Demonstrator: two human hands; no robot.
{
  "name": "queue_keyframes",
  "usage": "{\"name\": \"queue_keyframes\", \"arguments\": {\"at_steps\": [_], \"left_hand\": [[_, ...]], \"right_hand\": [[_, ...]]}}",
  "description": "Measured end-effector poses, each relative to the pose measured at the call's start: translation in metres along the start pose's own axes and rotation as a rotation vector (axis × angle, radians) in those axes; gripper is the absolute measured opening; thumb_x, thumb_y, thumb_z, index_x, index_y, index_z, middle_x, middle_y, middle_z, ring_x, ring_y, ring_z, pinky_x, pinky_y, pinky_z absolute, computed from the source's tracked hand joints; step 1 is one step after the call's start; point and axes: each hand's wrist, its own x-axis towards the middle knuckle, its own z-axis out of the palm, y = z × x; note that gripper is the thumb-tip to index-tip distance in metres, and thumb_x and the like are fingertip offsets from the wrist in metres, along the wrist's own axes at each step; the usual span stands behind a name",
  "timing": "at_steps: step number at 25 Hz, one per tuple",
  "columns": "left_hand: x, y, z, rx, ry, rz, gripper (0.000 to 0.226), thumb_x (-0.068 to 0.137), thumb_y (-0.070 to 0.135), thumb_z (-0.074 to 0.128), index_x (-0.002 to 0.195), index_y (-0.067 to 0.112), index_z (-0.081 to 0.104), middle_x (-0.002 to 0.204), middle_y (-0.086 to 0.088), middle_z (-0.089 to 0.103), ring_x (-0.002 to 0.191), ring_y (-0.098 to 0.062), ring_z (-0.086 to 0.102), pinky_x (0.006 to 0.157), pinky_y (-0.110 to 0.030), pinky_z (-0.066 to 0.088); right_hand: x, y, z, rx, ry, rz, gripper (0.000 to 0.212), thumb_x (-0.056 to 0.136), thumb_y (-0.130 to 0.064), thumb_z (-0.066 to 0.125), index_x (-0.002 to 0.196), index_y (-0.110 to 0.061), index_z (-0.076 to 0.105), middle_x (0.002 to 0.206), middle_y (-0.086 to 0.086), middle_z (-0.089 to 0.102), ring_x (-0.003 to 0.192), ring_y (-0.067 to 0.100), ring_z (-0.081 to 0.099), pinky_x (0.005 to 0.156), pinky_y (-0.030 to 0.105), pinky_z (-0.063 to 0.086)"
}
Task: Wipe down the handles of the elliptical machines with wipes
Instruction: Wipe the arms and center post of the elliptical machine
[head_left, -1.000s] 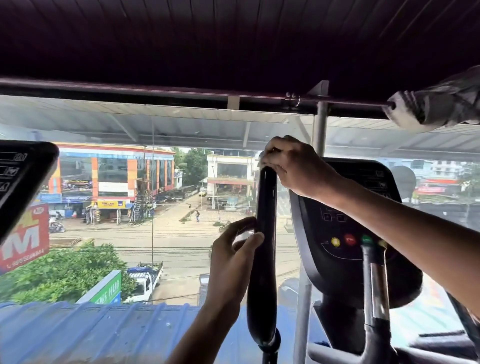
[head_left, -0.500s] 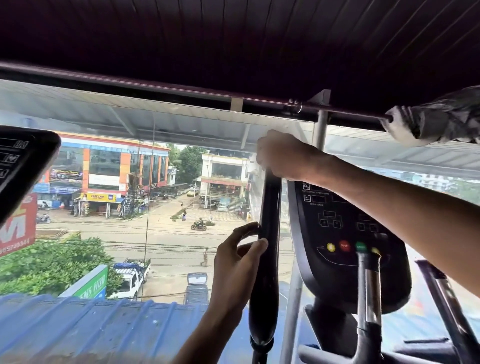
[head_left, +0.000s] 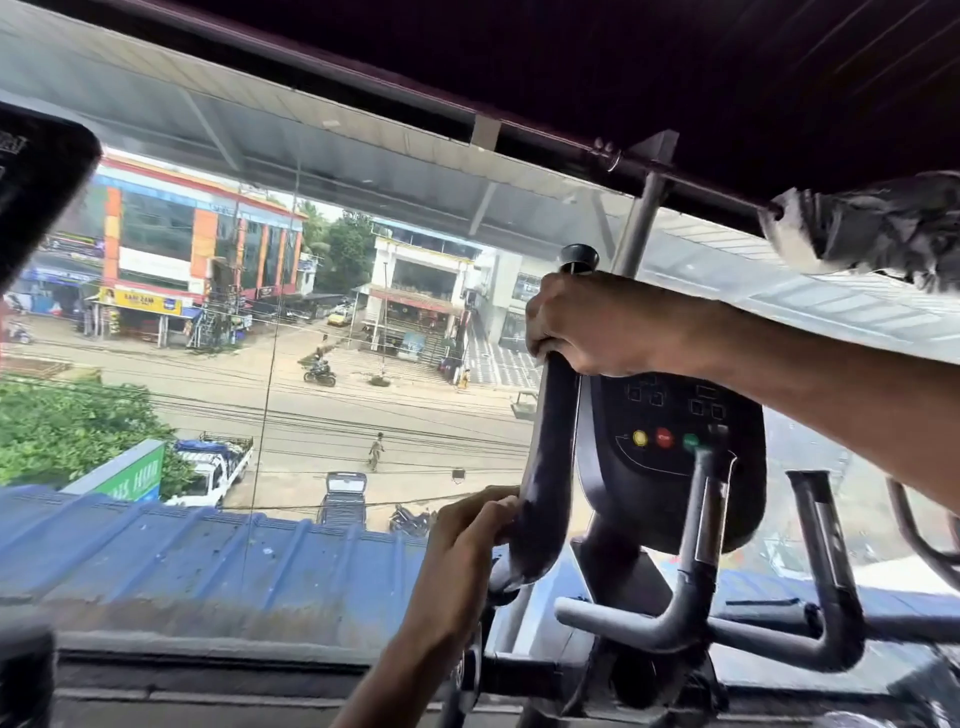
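The right hand (head_left: 602, 325) hides the upper handle (head_left: 550, 447); labels on the console (head_left: 649, 499) are too blurred to read.

daylight floods in through the window (head_left: 218, 364) ahead of me, leaving the street (head_left: 405, 410) bright and the ceiling (head_left: 675, 62) almost black. the console (head_left: 670, 483) sits backlit and dim; a pale sheen runs down the handle (head_left: 553, 441). blur smears the lower right, and lines bow near the edges.

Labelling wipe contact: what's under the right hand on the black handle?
Right hand grips the handle near its top; the end knob shows above it, the shaft below. Any wipe under the palm is covered, so cannot tell.
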Motion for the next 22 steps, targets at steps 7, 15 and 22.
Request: {"name": "queue_keyframes", "arguments": {"at_steps": [7, 15, 22], "left_hand": [[-0.008, 0.005, 0.001, -0.046, 0.010, 0.034, 0.039, 0.078, 0.022, 0.048, 0.100, 0.017, 0.081, 0.102, -0.010, 0.078, 0.107, -0.030, 0.071, 0.085, -0.028, 0.058], [-0.010, 0.000, 0.009, -0.114, 0.067, 0.034, 0.039, 0.077, 0.017, 0.046, 0.096, 0.007, 0.078, 0.097, -0.021, 0.074, 0.088, -0.018, 0.069, 0.073, -0.018, 0.057], [-0.016, -0.007, 0.021, -0.061, 0.205, 0.040, 0.035, 0.077, 0.019, 0.046, 0.094, 0.011, 0.075, 0.093, -0.020, 0.072, 0.086, -0.024, 0.066, 0.077, -0.035, 0.051]], "right_hand": [[-0.040, -0.039, 0.021, 0.063, 0.109, -0.098, 0.026, 0.094, -0.003, 0.064, 0.110, -0.017, 0.079, 0.104, -0.003, 0.071, 0.103, 0.019, 0.059, 0.092, 0.036, 0.054], [-0.075, -0.074, 0.043, 0.133, 0.223, -0.129, 0.028, 0.088, 0.003, 0.071, 0.108, -0.014, 0.078, 0.105, -0.002, 0.071, 0.103, 0.018, 0.059, 0.093, 0.033, 0.056], [-0.082, -0.086, 0.057, 0.165, 0.274, -0.136, 0.027, 0.093, 0.003, 0.061, 0.111, -0.011, 0.076, 0.108, 0.001, 0.070, 0.106, 0.020, 0.058, 0.094, 0.033, 0.055]]}}
